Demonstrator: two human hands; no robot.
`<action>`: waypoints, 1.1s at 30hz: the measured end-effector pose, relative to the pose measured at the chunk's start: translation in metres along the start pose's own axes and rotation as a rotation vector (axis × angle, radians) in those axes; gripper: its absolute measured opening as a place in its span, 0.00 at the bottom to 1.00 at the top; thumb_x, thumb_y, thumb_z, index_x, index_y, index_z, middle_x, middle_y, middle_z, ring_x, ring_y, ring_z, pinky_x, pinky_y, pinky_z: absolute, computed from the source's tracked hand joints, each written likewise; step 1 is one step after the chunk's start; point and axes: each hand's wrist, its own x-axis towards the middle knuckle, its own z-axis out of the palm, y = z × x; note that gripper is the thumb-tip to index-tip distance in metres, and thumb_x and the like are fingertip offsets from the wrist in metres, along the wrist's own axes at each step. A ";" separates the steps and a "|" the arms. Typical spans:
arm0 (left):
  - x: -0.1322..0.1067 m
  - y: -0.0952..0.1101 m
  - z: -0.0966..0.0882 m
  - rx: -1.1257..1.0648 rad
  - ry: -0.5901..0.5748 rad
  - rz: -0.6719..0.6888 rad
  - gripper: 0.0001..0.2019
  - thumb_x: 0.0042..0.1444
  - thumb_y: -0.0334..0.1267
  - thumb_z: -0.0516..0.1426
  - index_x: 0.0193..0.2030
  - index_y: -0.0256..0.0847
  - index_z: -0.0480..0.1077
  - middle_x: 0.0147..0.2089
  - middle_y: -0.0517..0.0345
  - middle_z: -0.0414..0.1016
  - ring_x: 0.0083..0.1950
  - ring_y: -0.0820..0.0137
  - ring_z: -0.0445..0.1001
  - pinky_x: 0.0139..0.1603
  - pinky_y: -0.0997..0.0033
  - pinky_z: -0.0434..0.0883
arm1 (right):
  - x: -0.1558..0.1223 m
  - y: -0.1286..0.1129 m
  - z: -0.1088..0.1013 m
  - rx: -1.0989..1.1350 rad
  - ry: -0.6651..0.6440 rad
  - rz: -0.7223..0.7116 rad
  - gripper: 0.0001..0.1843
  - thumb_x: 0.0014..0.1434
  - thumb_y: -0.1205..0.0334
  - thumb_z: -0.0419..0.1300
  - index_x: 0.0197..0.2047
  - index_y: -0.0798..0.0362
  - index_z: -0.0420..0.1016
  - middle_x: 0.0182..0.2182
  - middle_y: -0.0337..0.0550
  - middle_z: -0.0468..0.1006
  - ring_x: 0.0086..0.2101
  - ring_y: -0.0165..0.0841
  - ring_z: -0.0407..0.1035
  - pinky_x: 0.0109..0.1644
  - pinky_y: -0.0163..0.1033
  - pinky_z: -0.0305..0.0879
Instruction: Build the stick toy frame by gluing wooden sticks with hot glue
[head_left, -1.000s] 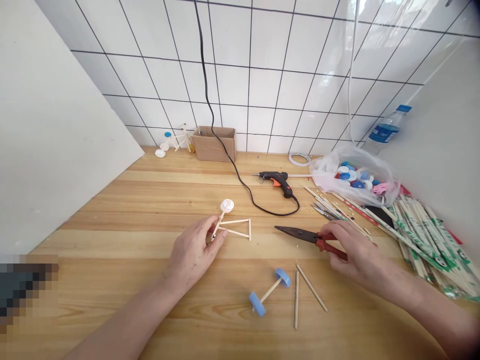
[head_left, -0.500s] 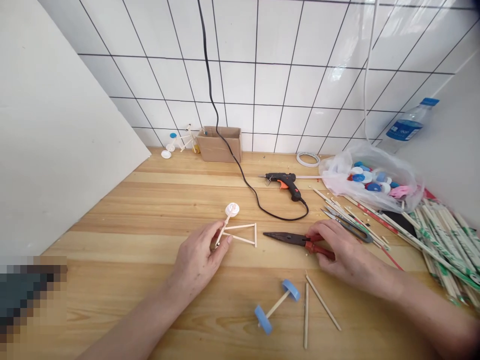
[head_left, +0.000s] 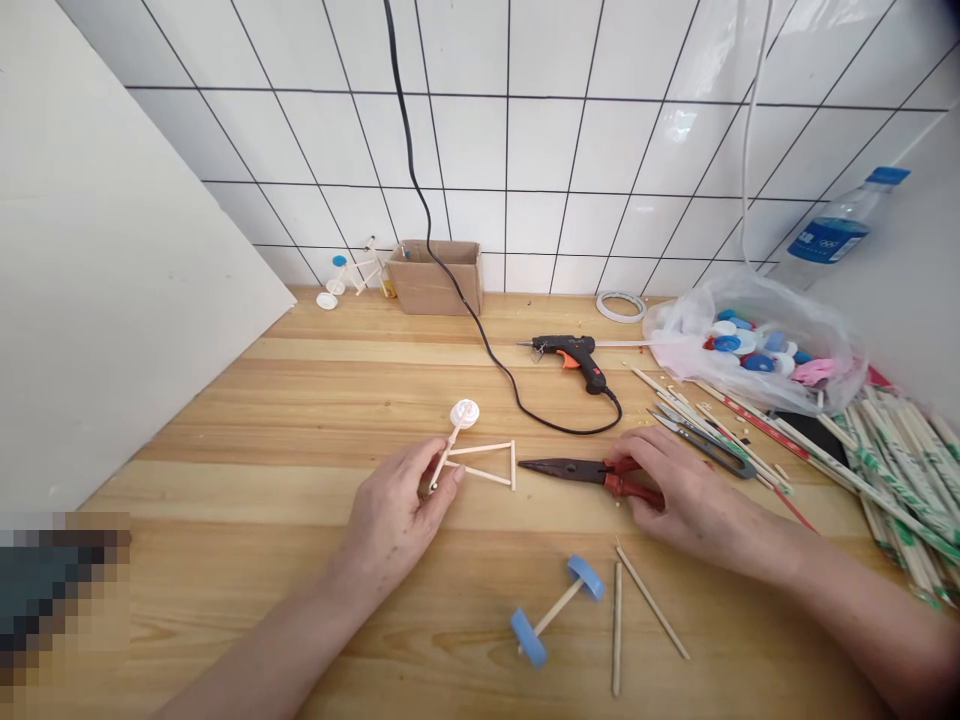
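Note:
Between the thumb and fingers of my left hand (head_left: 405, 495) is a small stick frame (head_left: 484, 474) of thin wooden pieces, with a white bottle cap (head_left: 464, 413) at its upper end. My right hand (head_left: 671, 485) grips the red handles of long-nose pliers (head_left: 570, 470), which lie low over the table with their tip pointing left, just short of the frame's end bar. Nearer me rests a stick axle with two blue caps (head_left: 556, 610) on its ends. Two loose sticks (head_left: 617, 630) lie to the right of it.
A black glue gun (head_left: 571, 360) lies beyond the pliers, its cable running up the tiled wall. At right are a bag of bottle caps (head_left: 757, 345), snips (head_left: 709, 445), bundled chopsticks (head_left: 900, 470) and a water bottle (head_left: 840, 225). A cardboard box (head_left: 437, 280) stands at the back.
My right hand has brought the pliers slightly left, closer to the stick frame. My left hand keeps its hold. The view has tilted down a little.

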 end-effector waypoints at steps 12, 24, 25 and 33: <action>0.001 -0.001 0.001 -0.007 -0.001 0.016 0.13 0.58 0.45 0.49 0.42 0.40 0.69 0.34 0.57 0.75 0.35 0.67 0.73 0.37 0.69 0.68 | 0.005 0.001 0.002 -0.001 -0.005 -0.030 0.19 0.46 0.79 0.53 0.41 0.51 0.65 0.40 0.46 0.71 0.42 0.37 0.66 0.45 0.44 0.68; 0.002 -0.002 0.002 -0.017 -0.005 0.002 0.13 0.58 0.45 0.50 0.43 0.41 0.69 0.36 0.57 0.76 0.36 0.67 0.73 0.38 0.69 0.69 | 0.004 0.001 0.002 0.011 0.007 -0.034 0.19 0.46 0.78 0.53 0.40 0.51 0.66 0.40 0.46 0.72 0.42 0.38 0.67 0.44 0.44 0.68; 0.002 -0.003 0.002 -0.019 -0.004 0.005 0.13 0.58 0.45 0.50 0.43 0.41 0.69 0.36 0.57 0.76 0.36 0.67 0.73 0.38 0.69 0.69 | 0.004 0.002 0.002 0.008 0.007 -0.034 0.19 0.46 0.78 0.53 0.41 0.51 0.65 0.40 0.46 0.71 0.42 0.38 0.67 0.45 0.44 0.68; 0.002 -0.003 0.003 -0.020 -0.006 -0.001 0.13 0.58 0.45 0.50 0.42 0.41 0.69 0.37 0.56 0.76 0.37 0.67 0.73 0.39 0.69 0.69 | 0.004 0.002 0.003 -0.003 -0.003 -0.029 0.20 0.46 0.79 0.53 0.41 0.51 0.64 0.41 0.46 0.70 0.42 0.37 0.65 0.46 0.43 0.67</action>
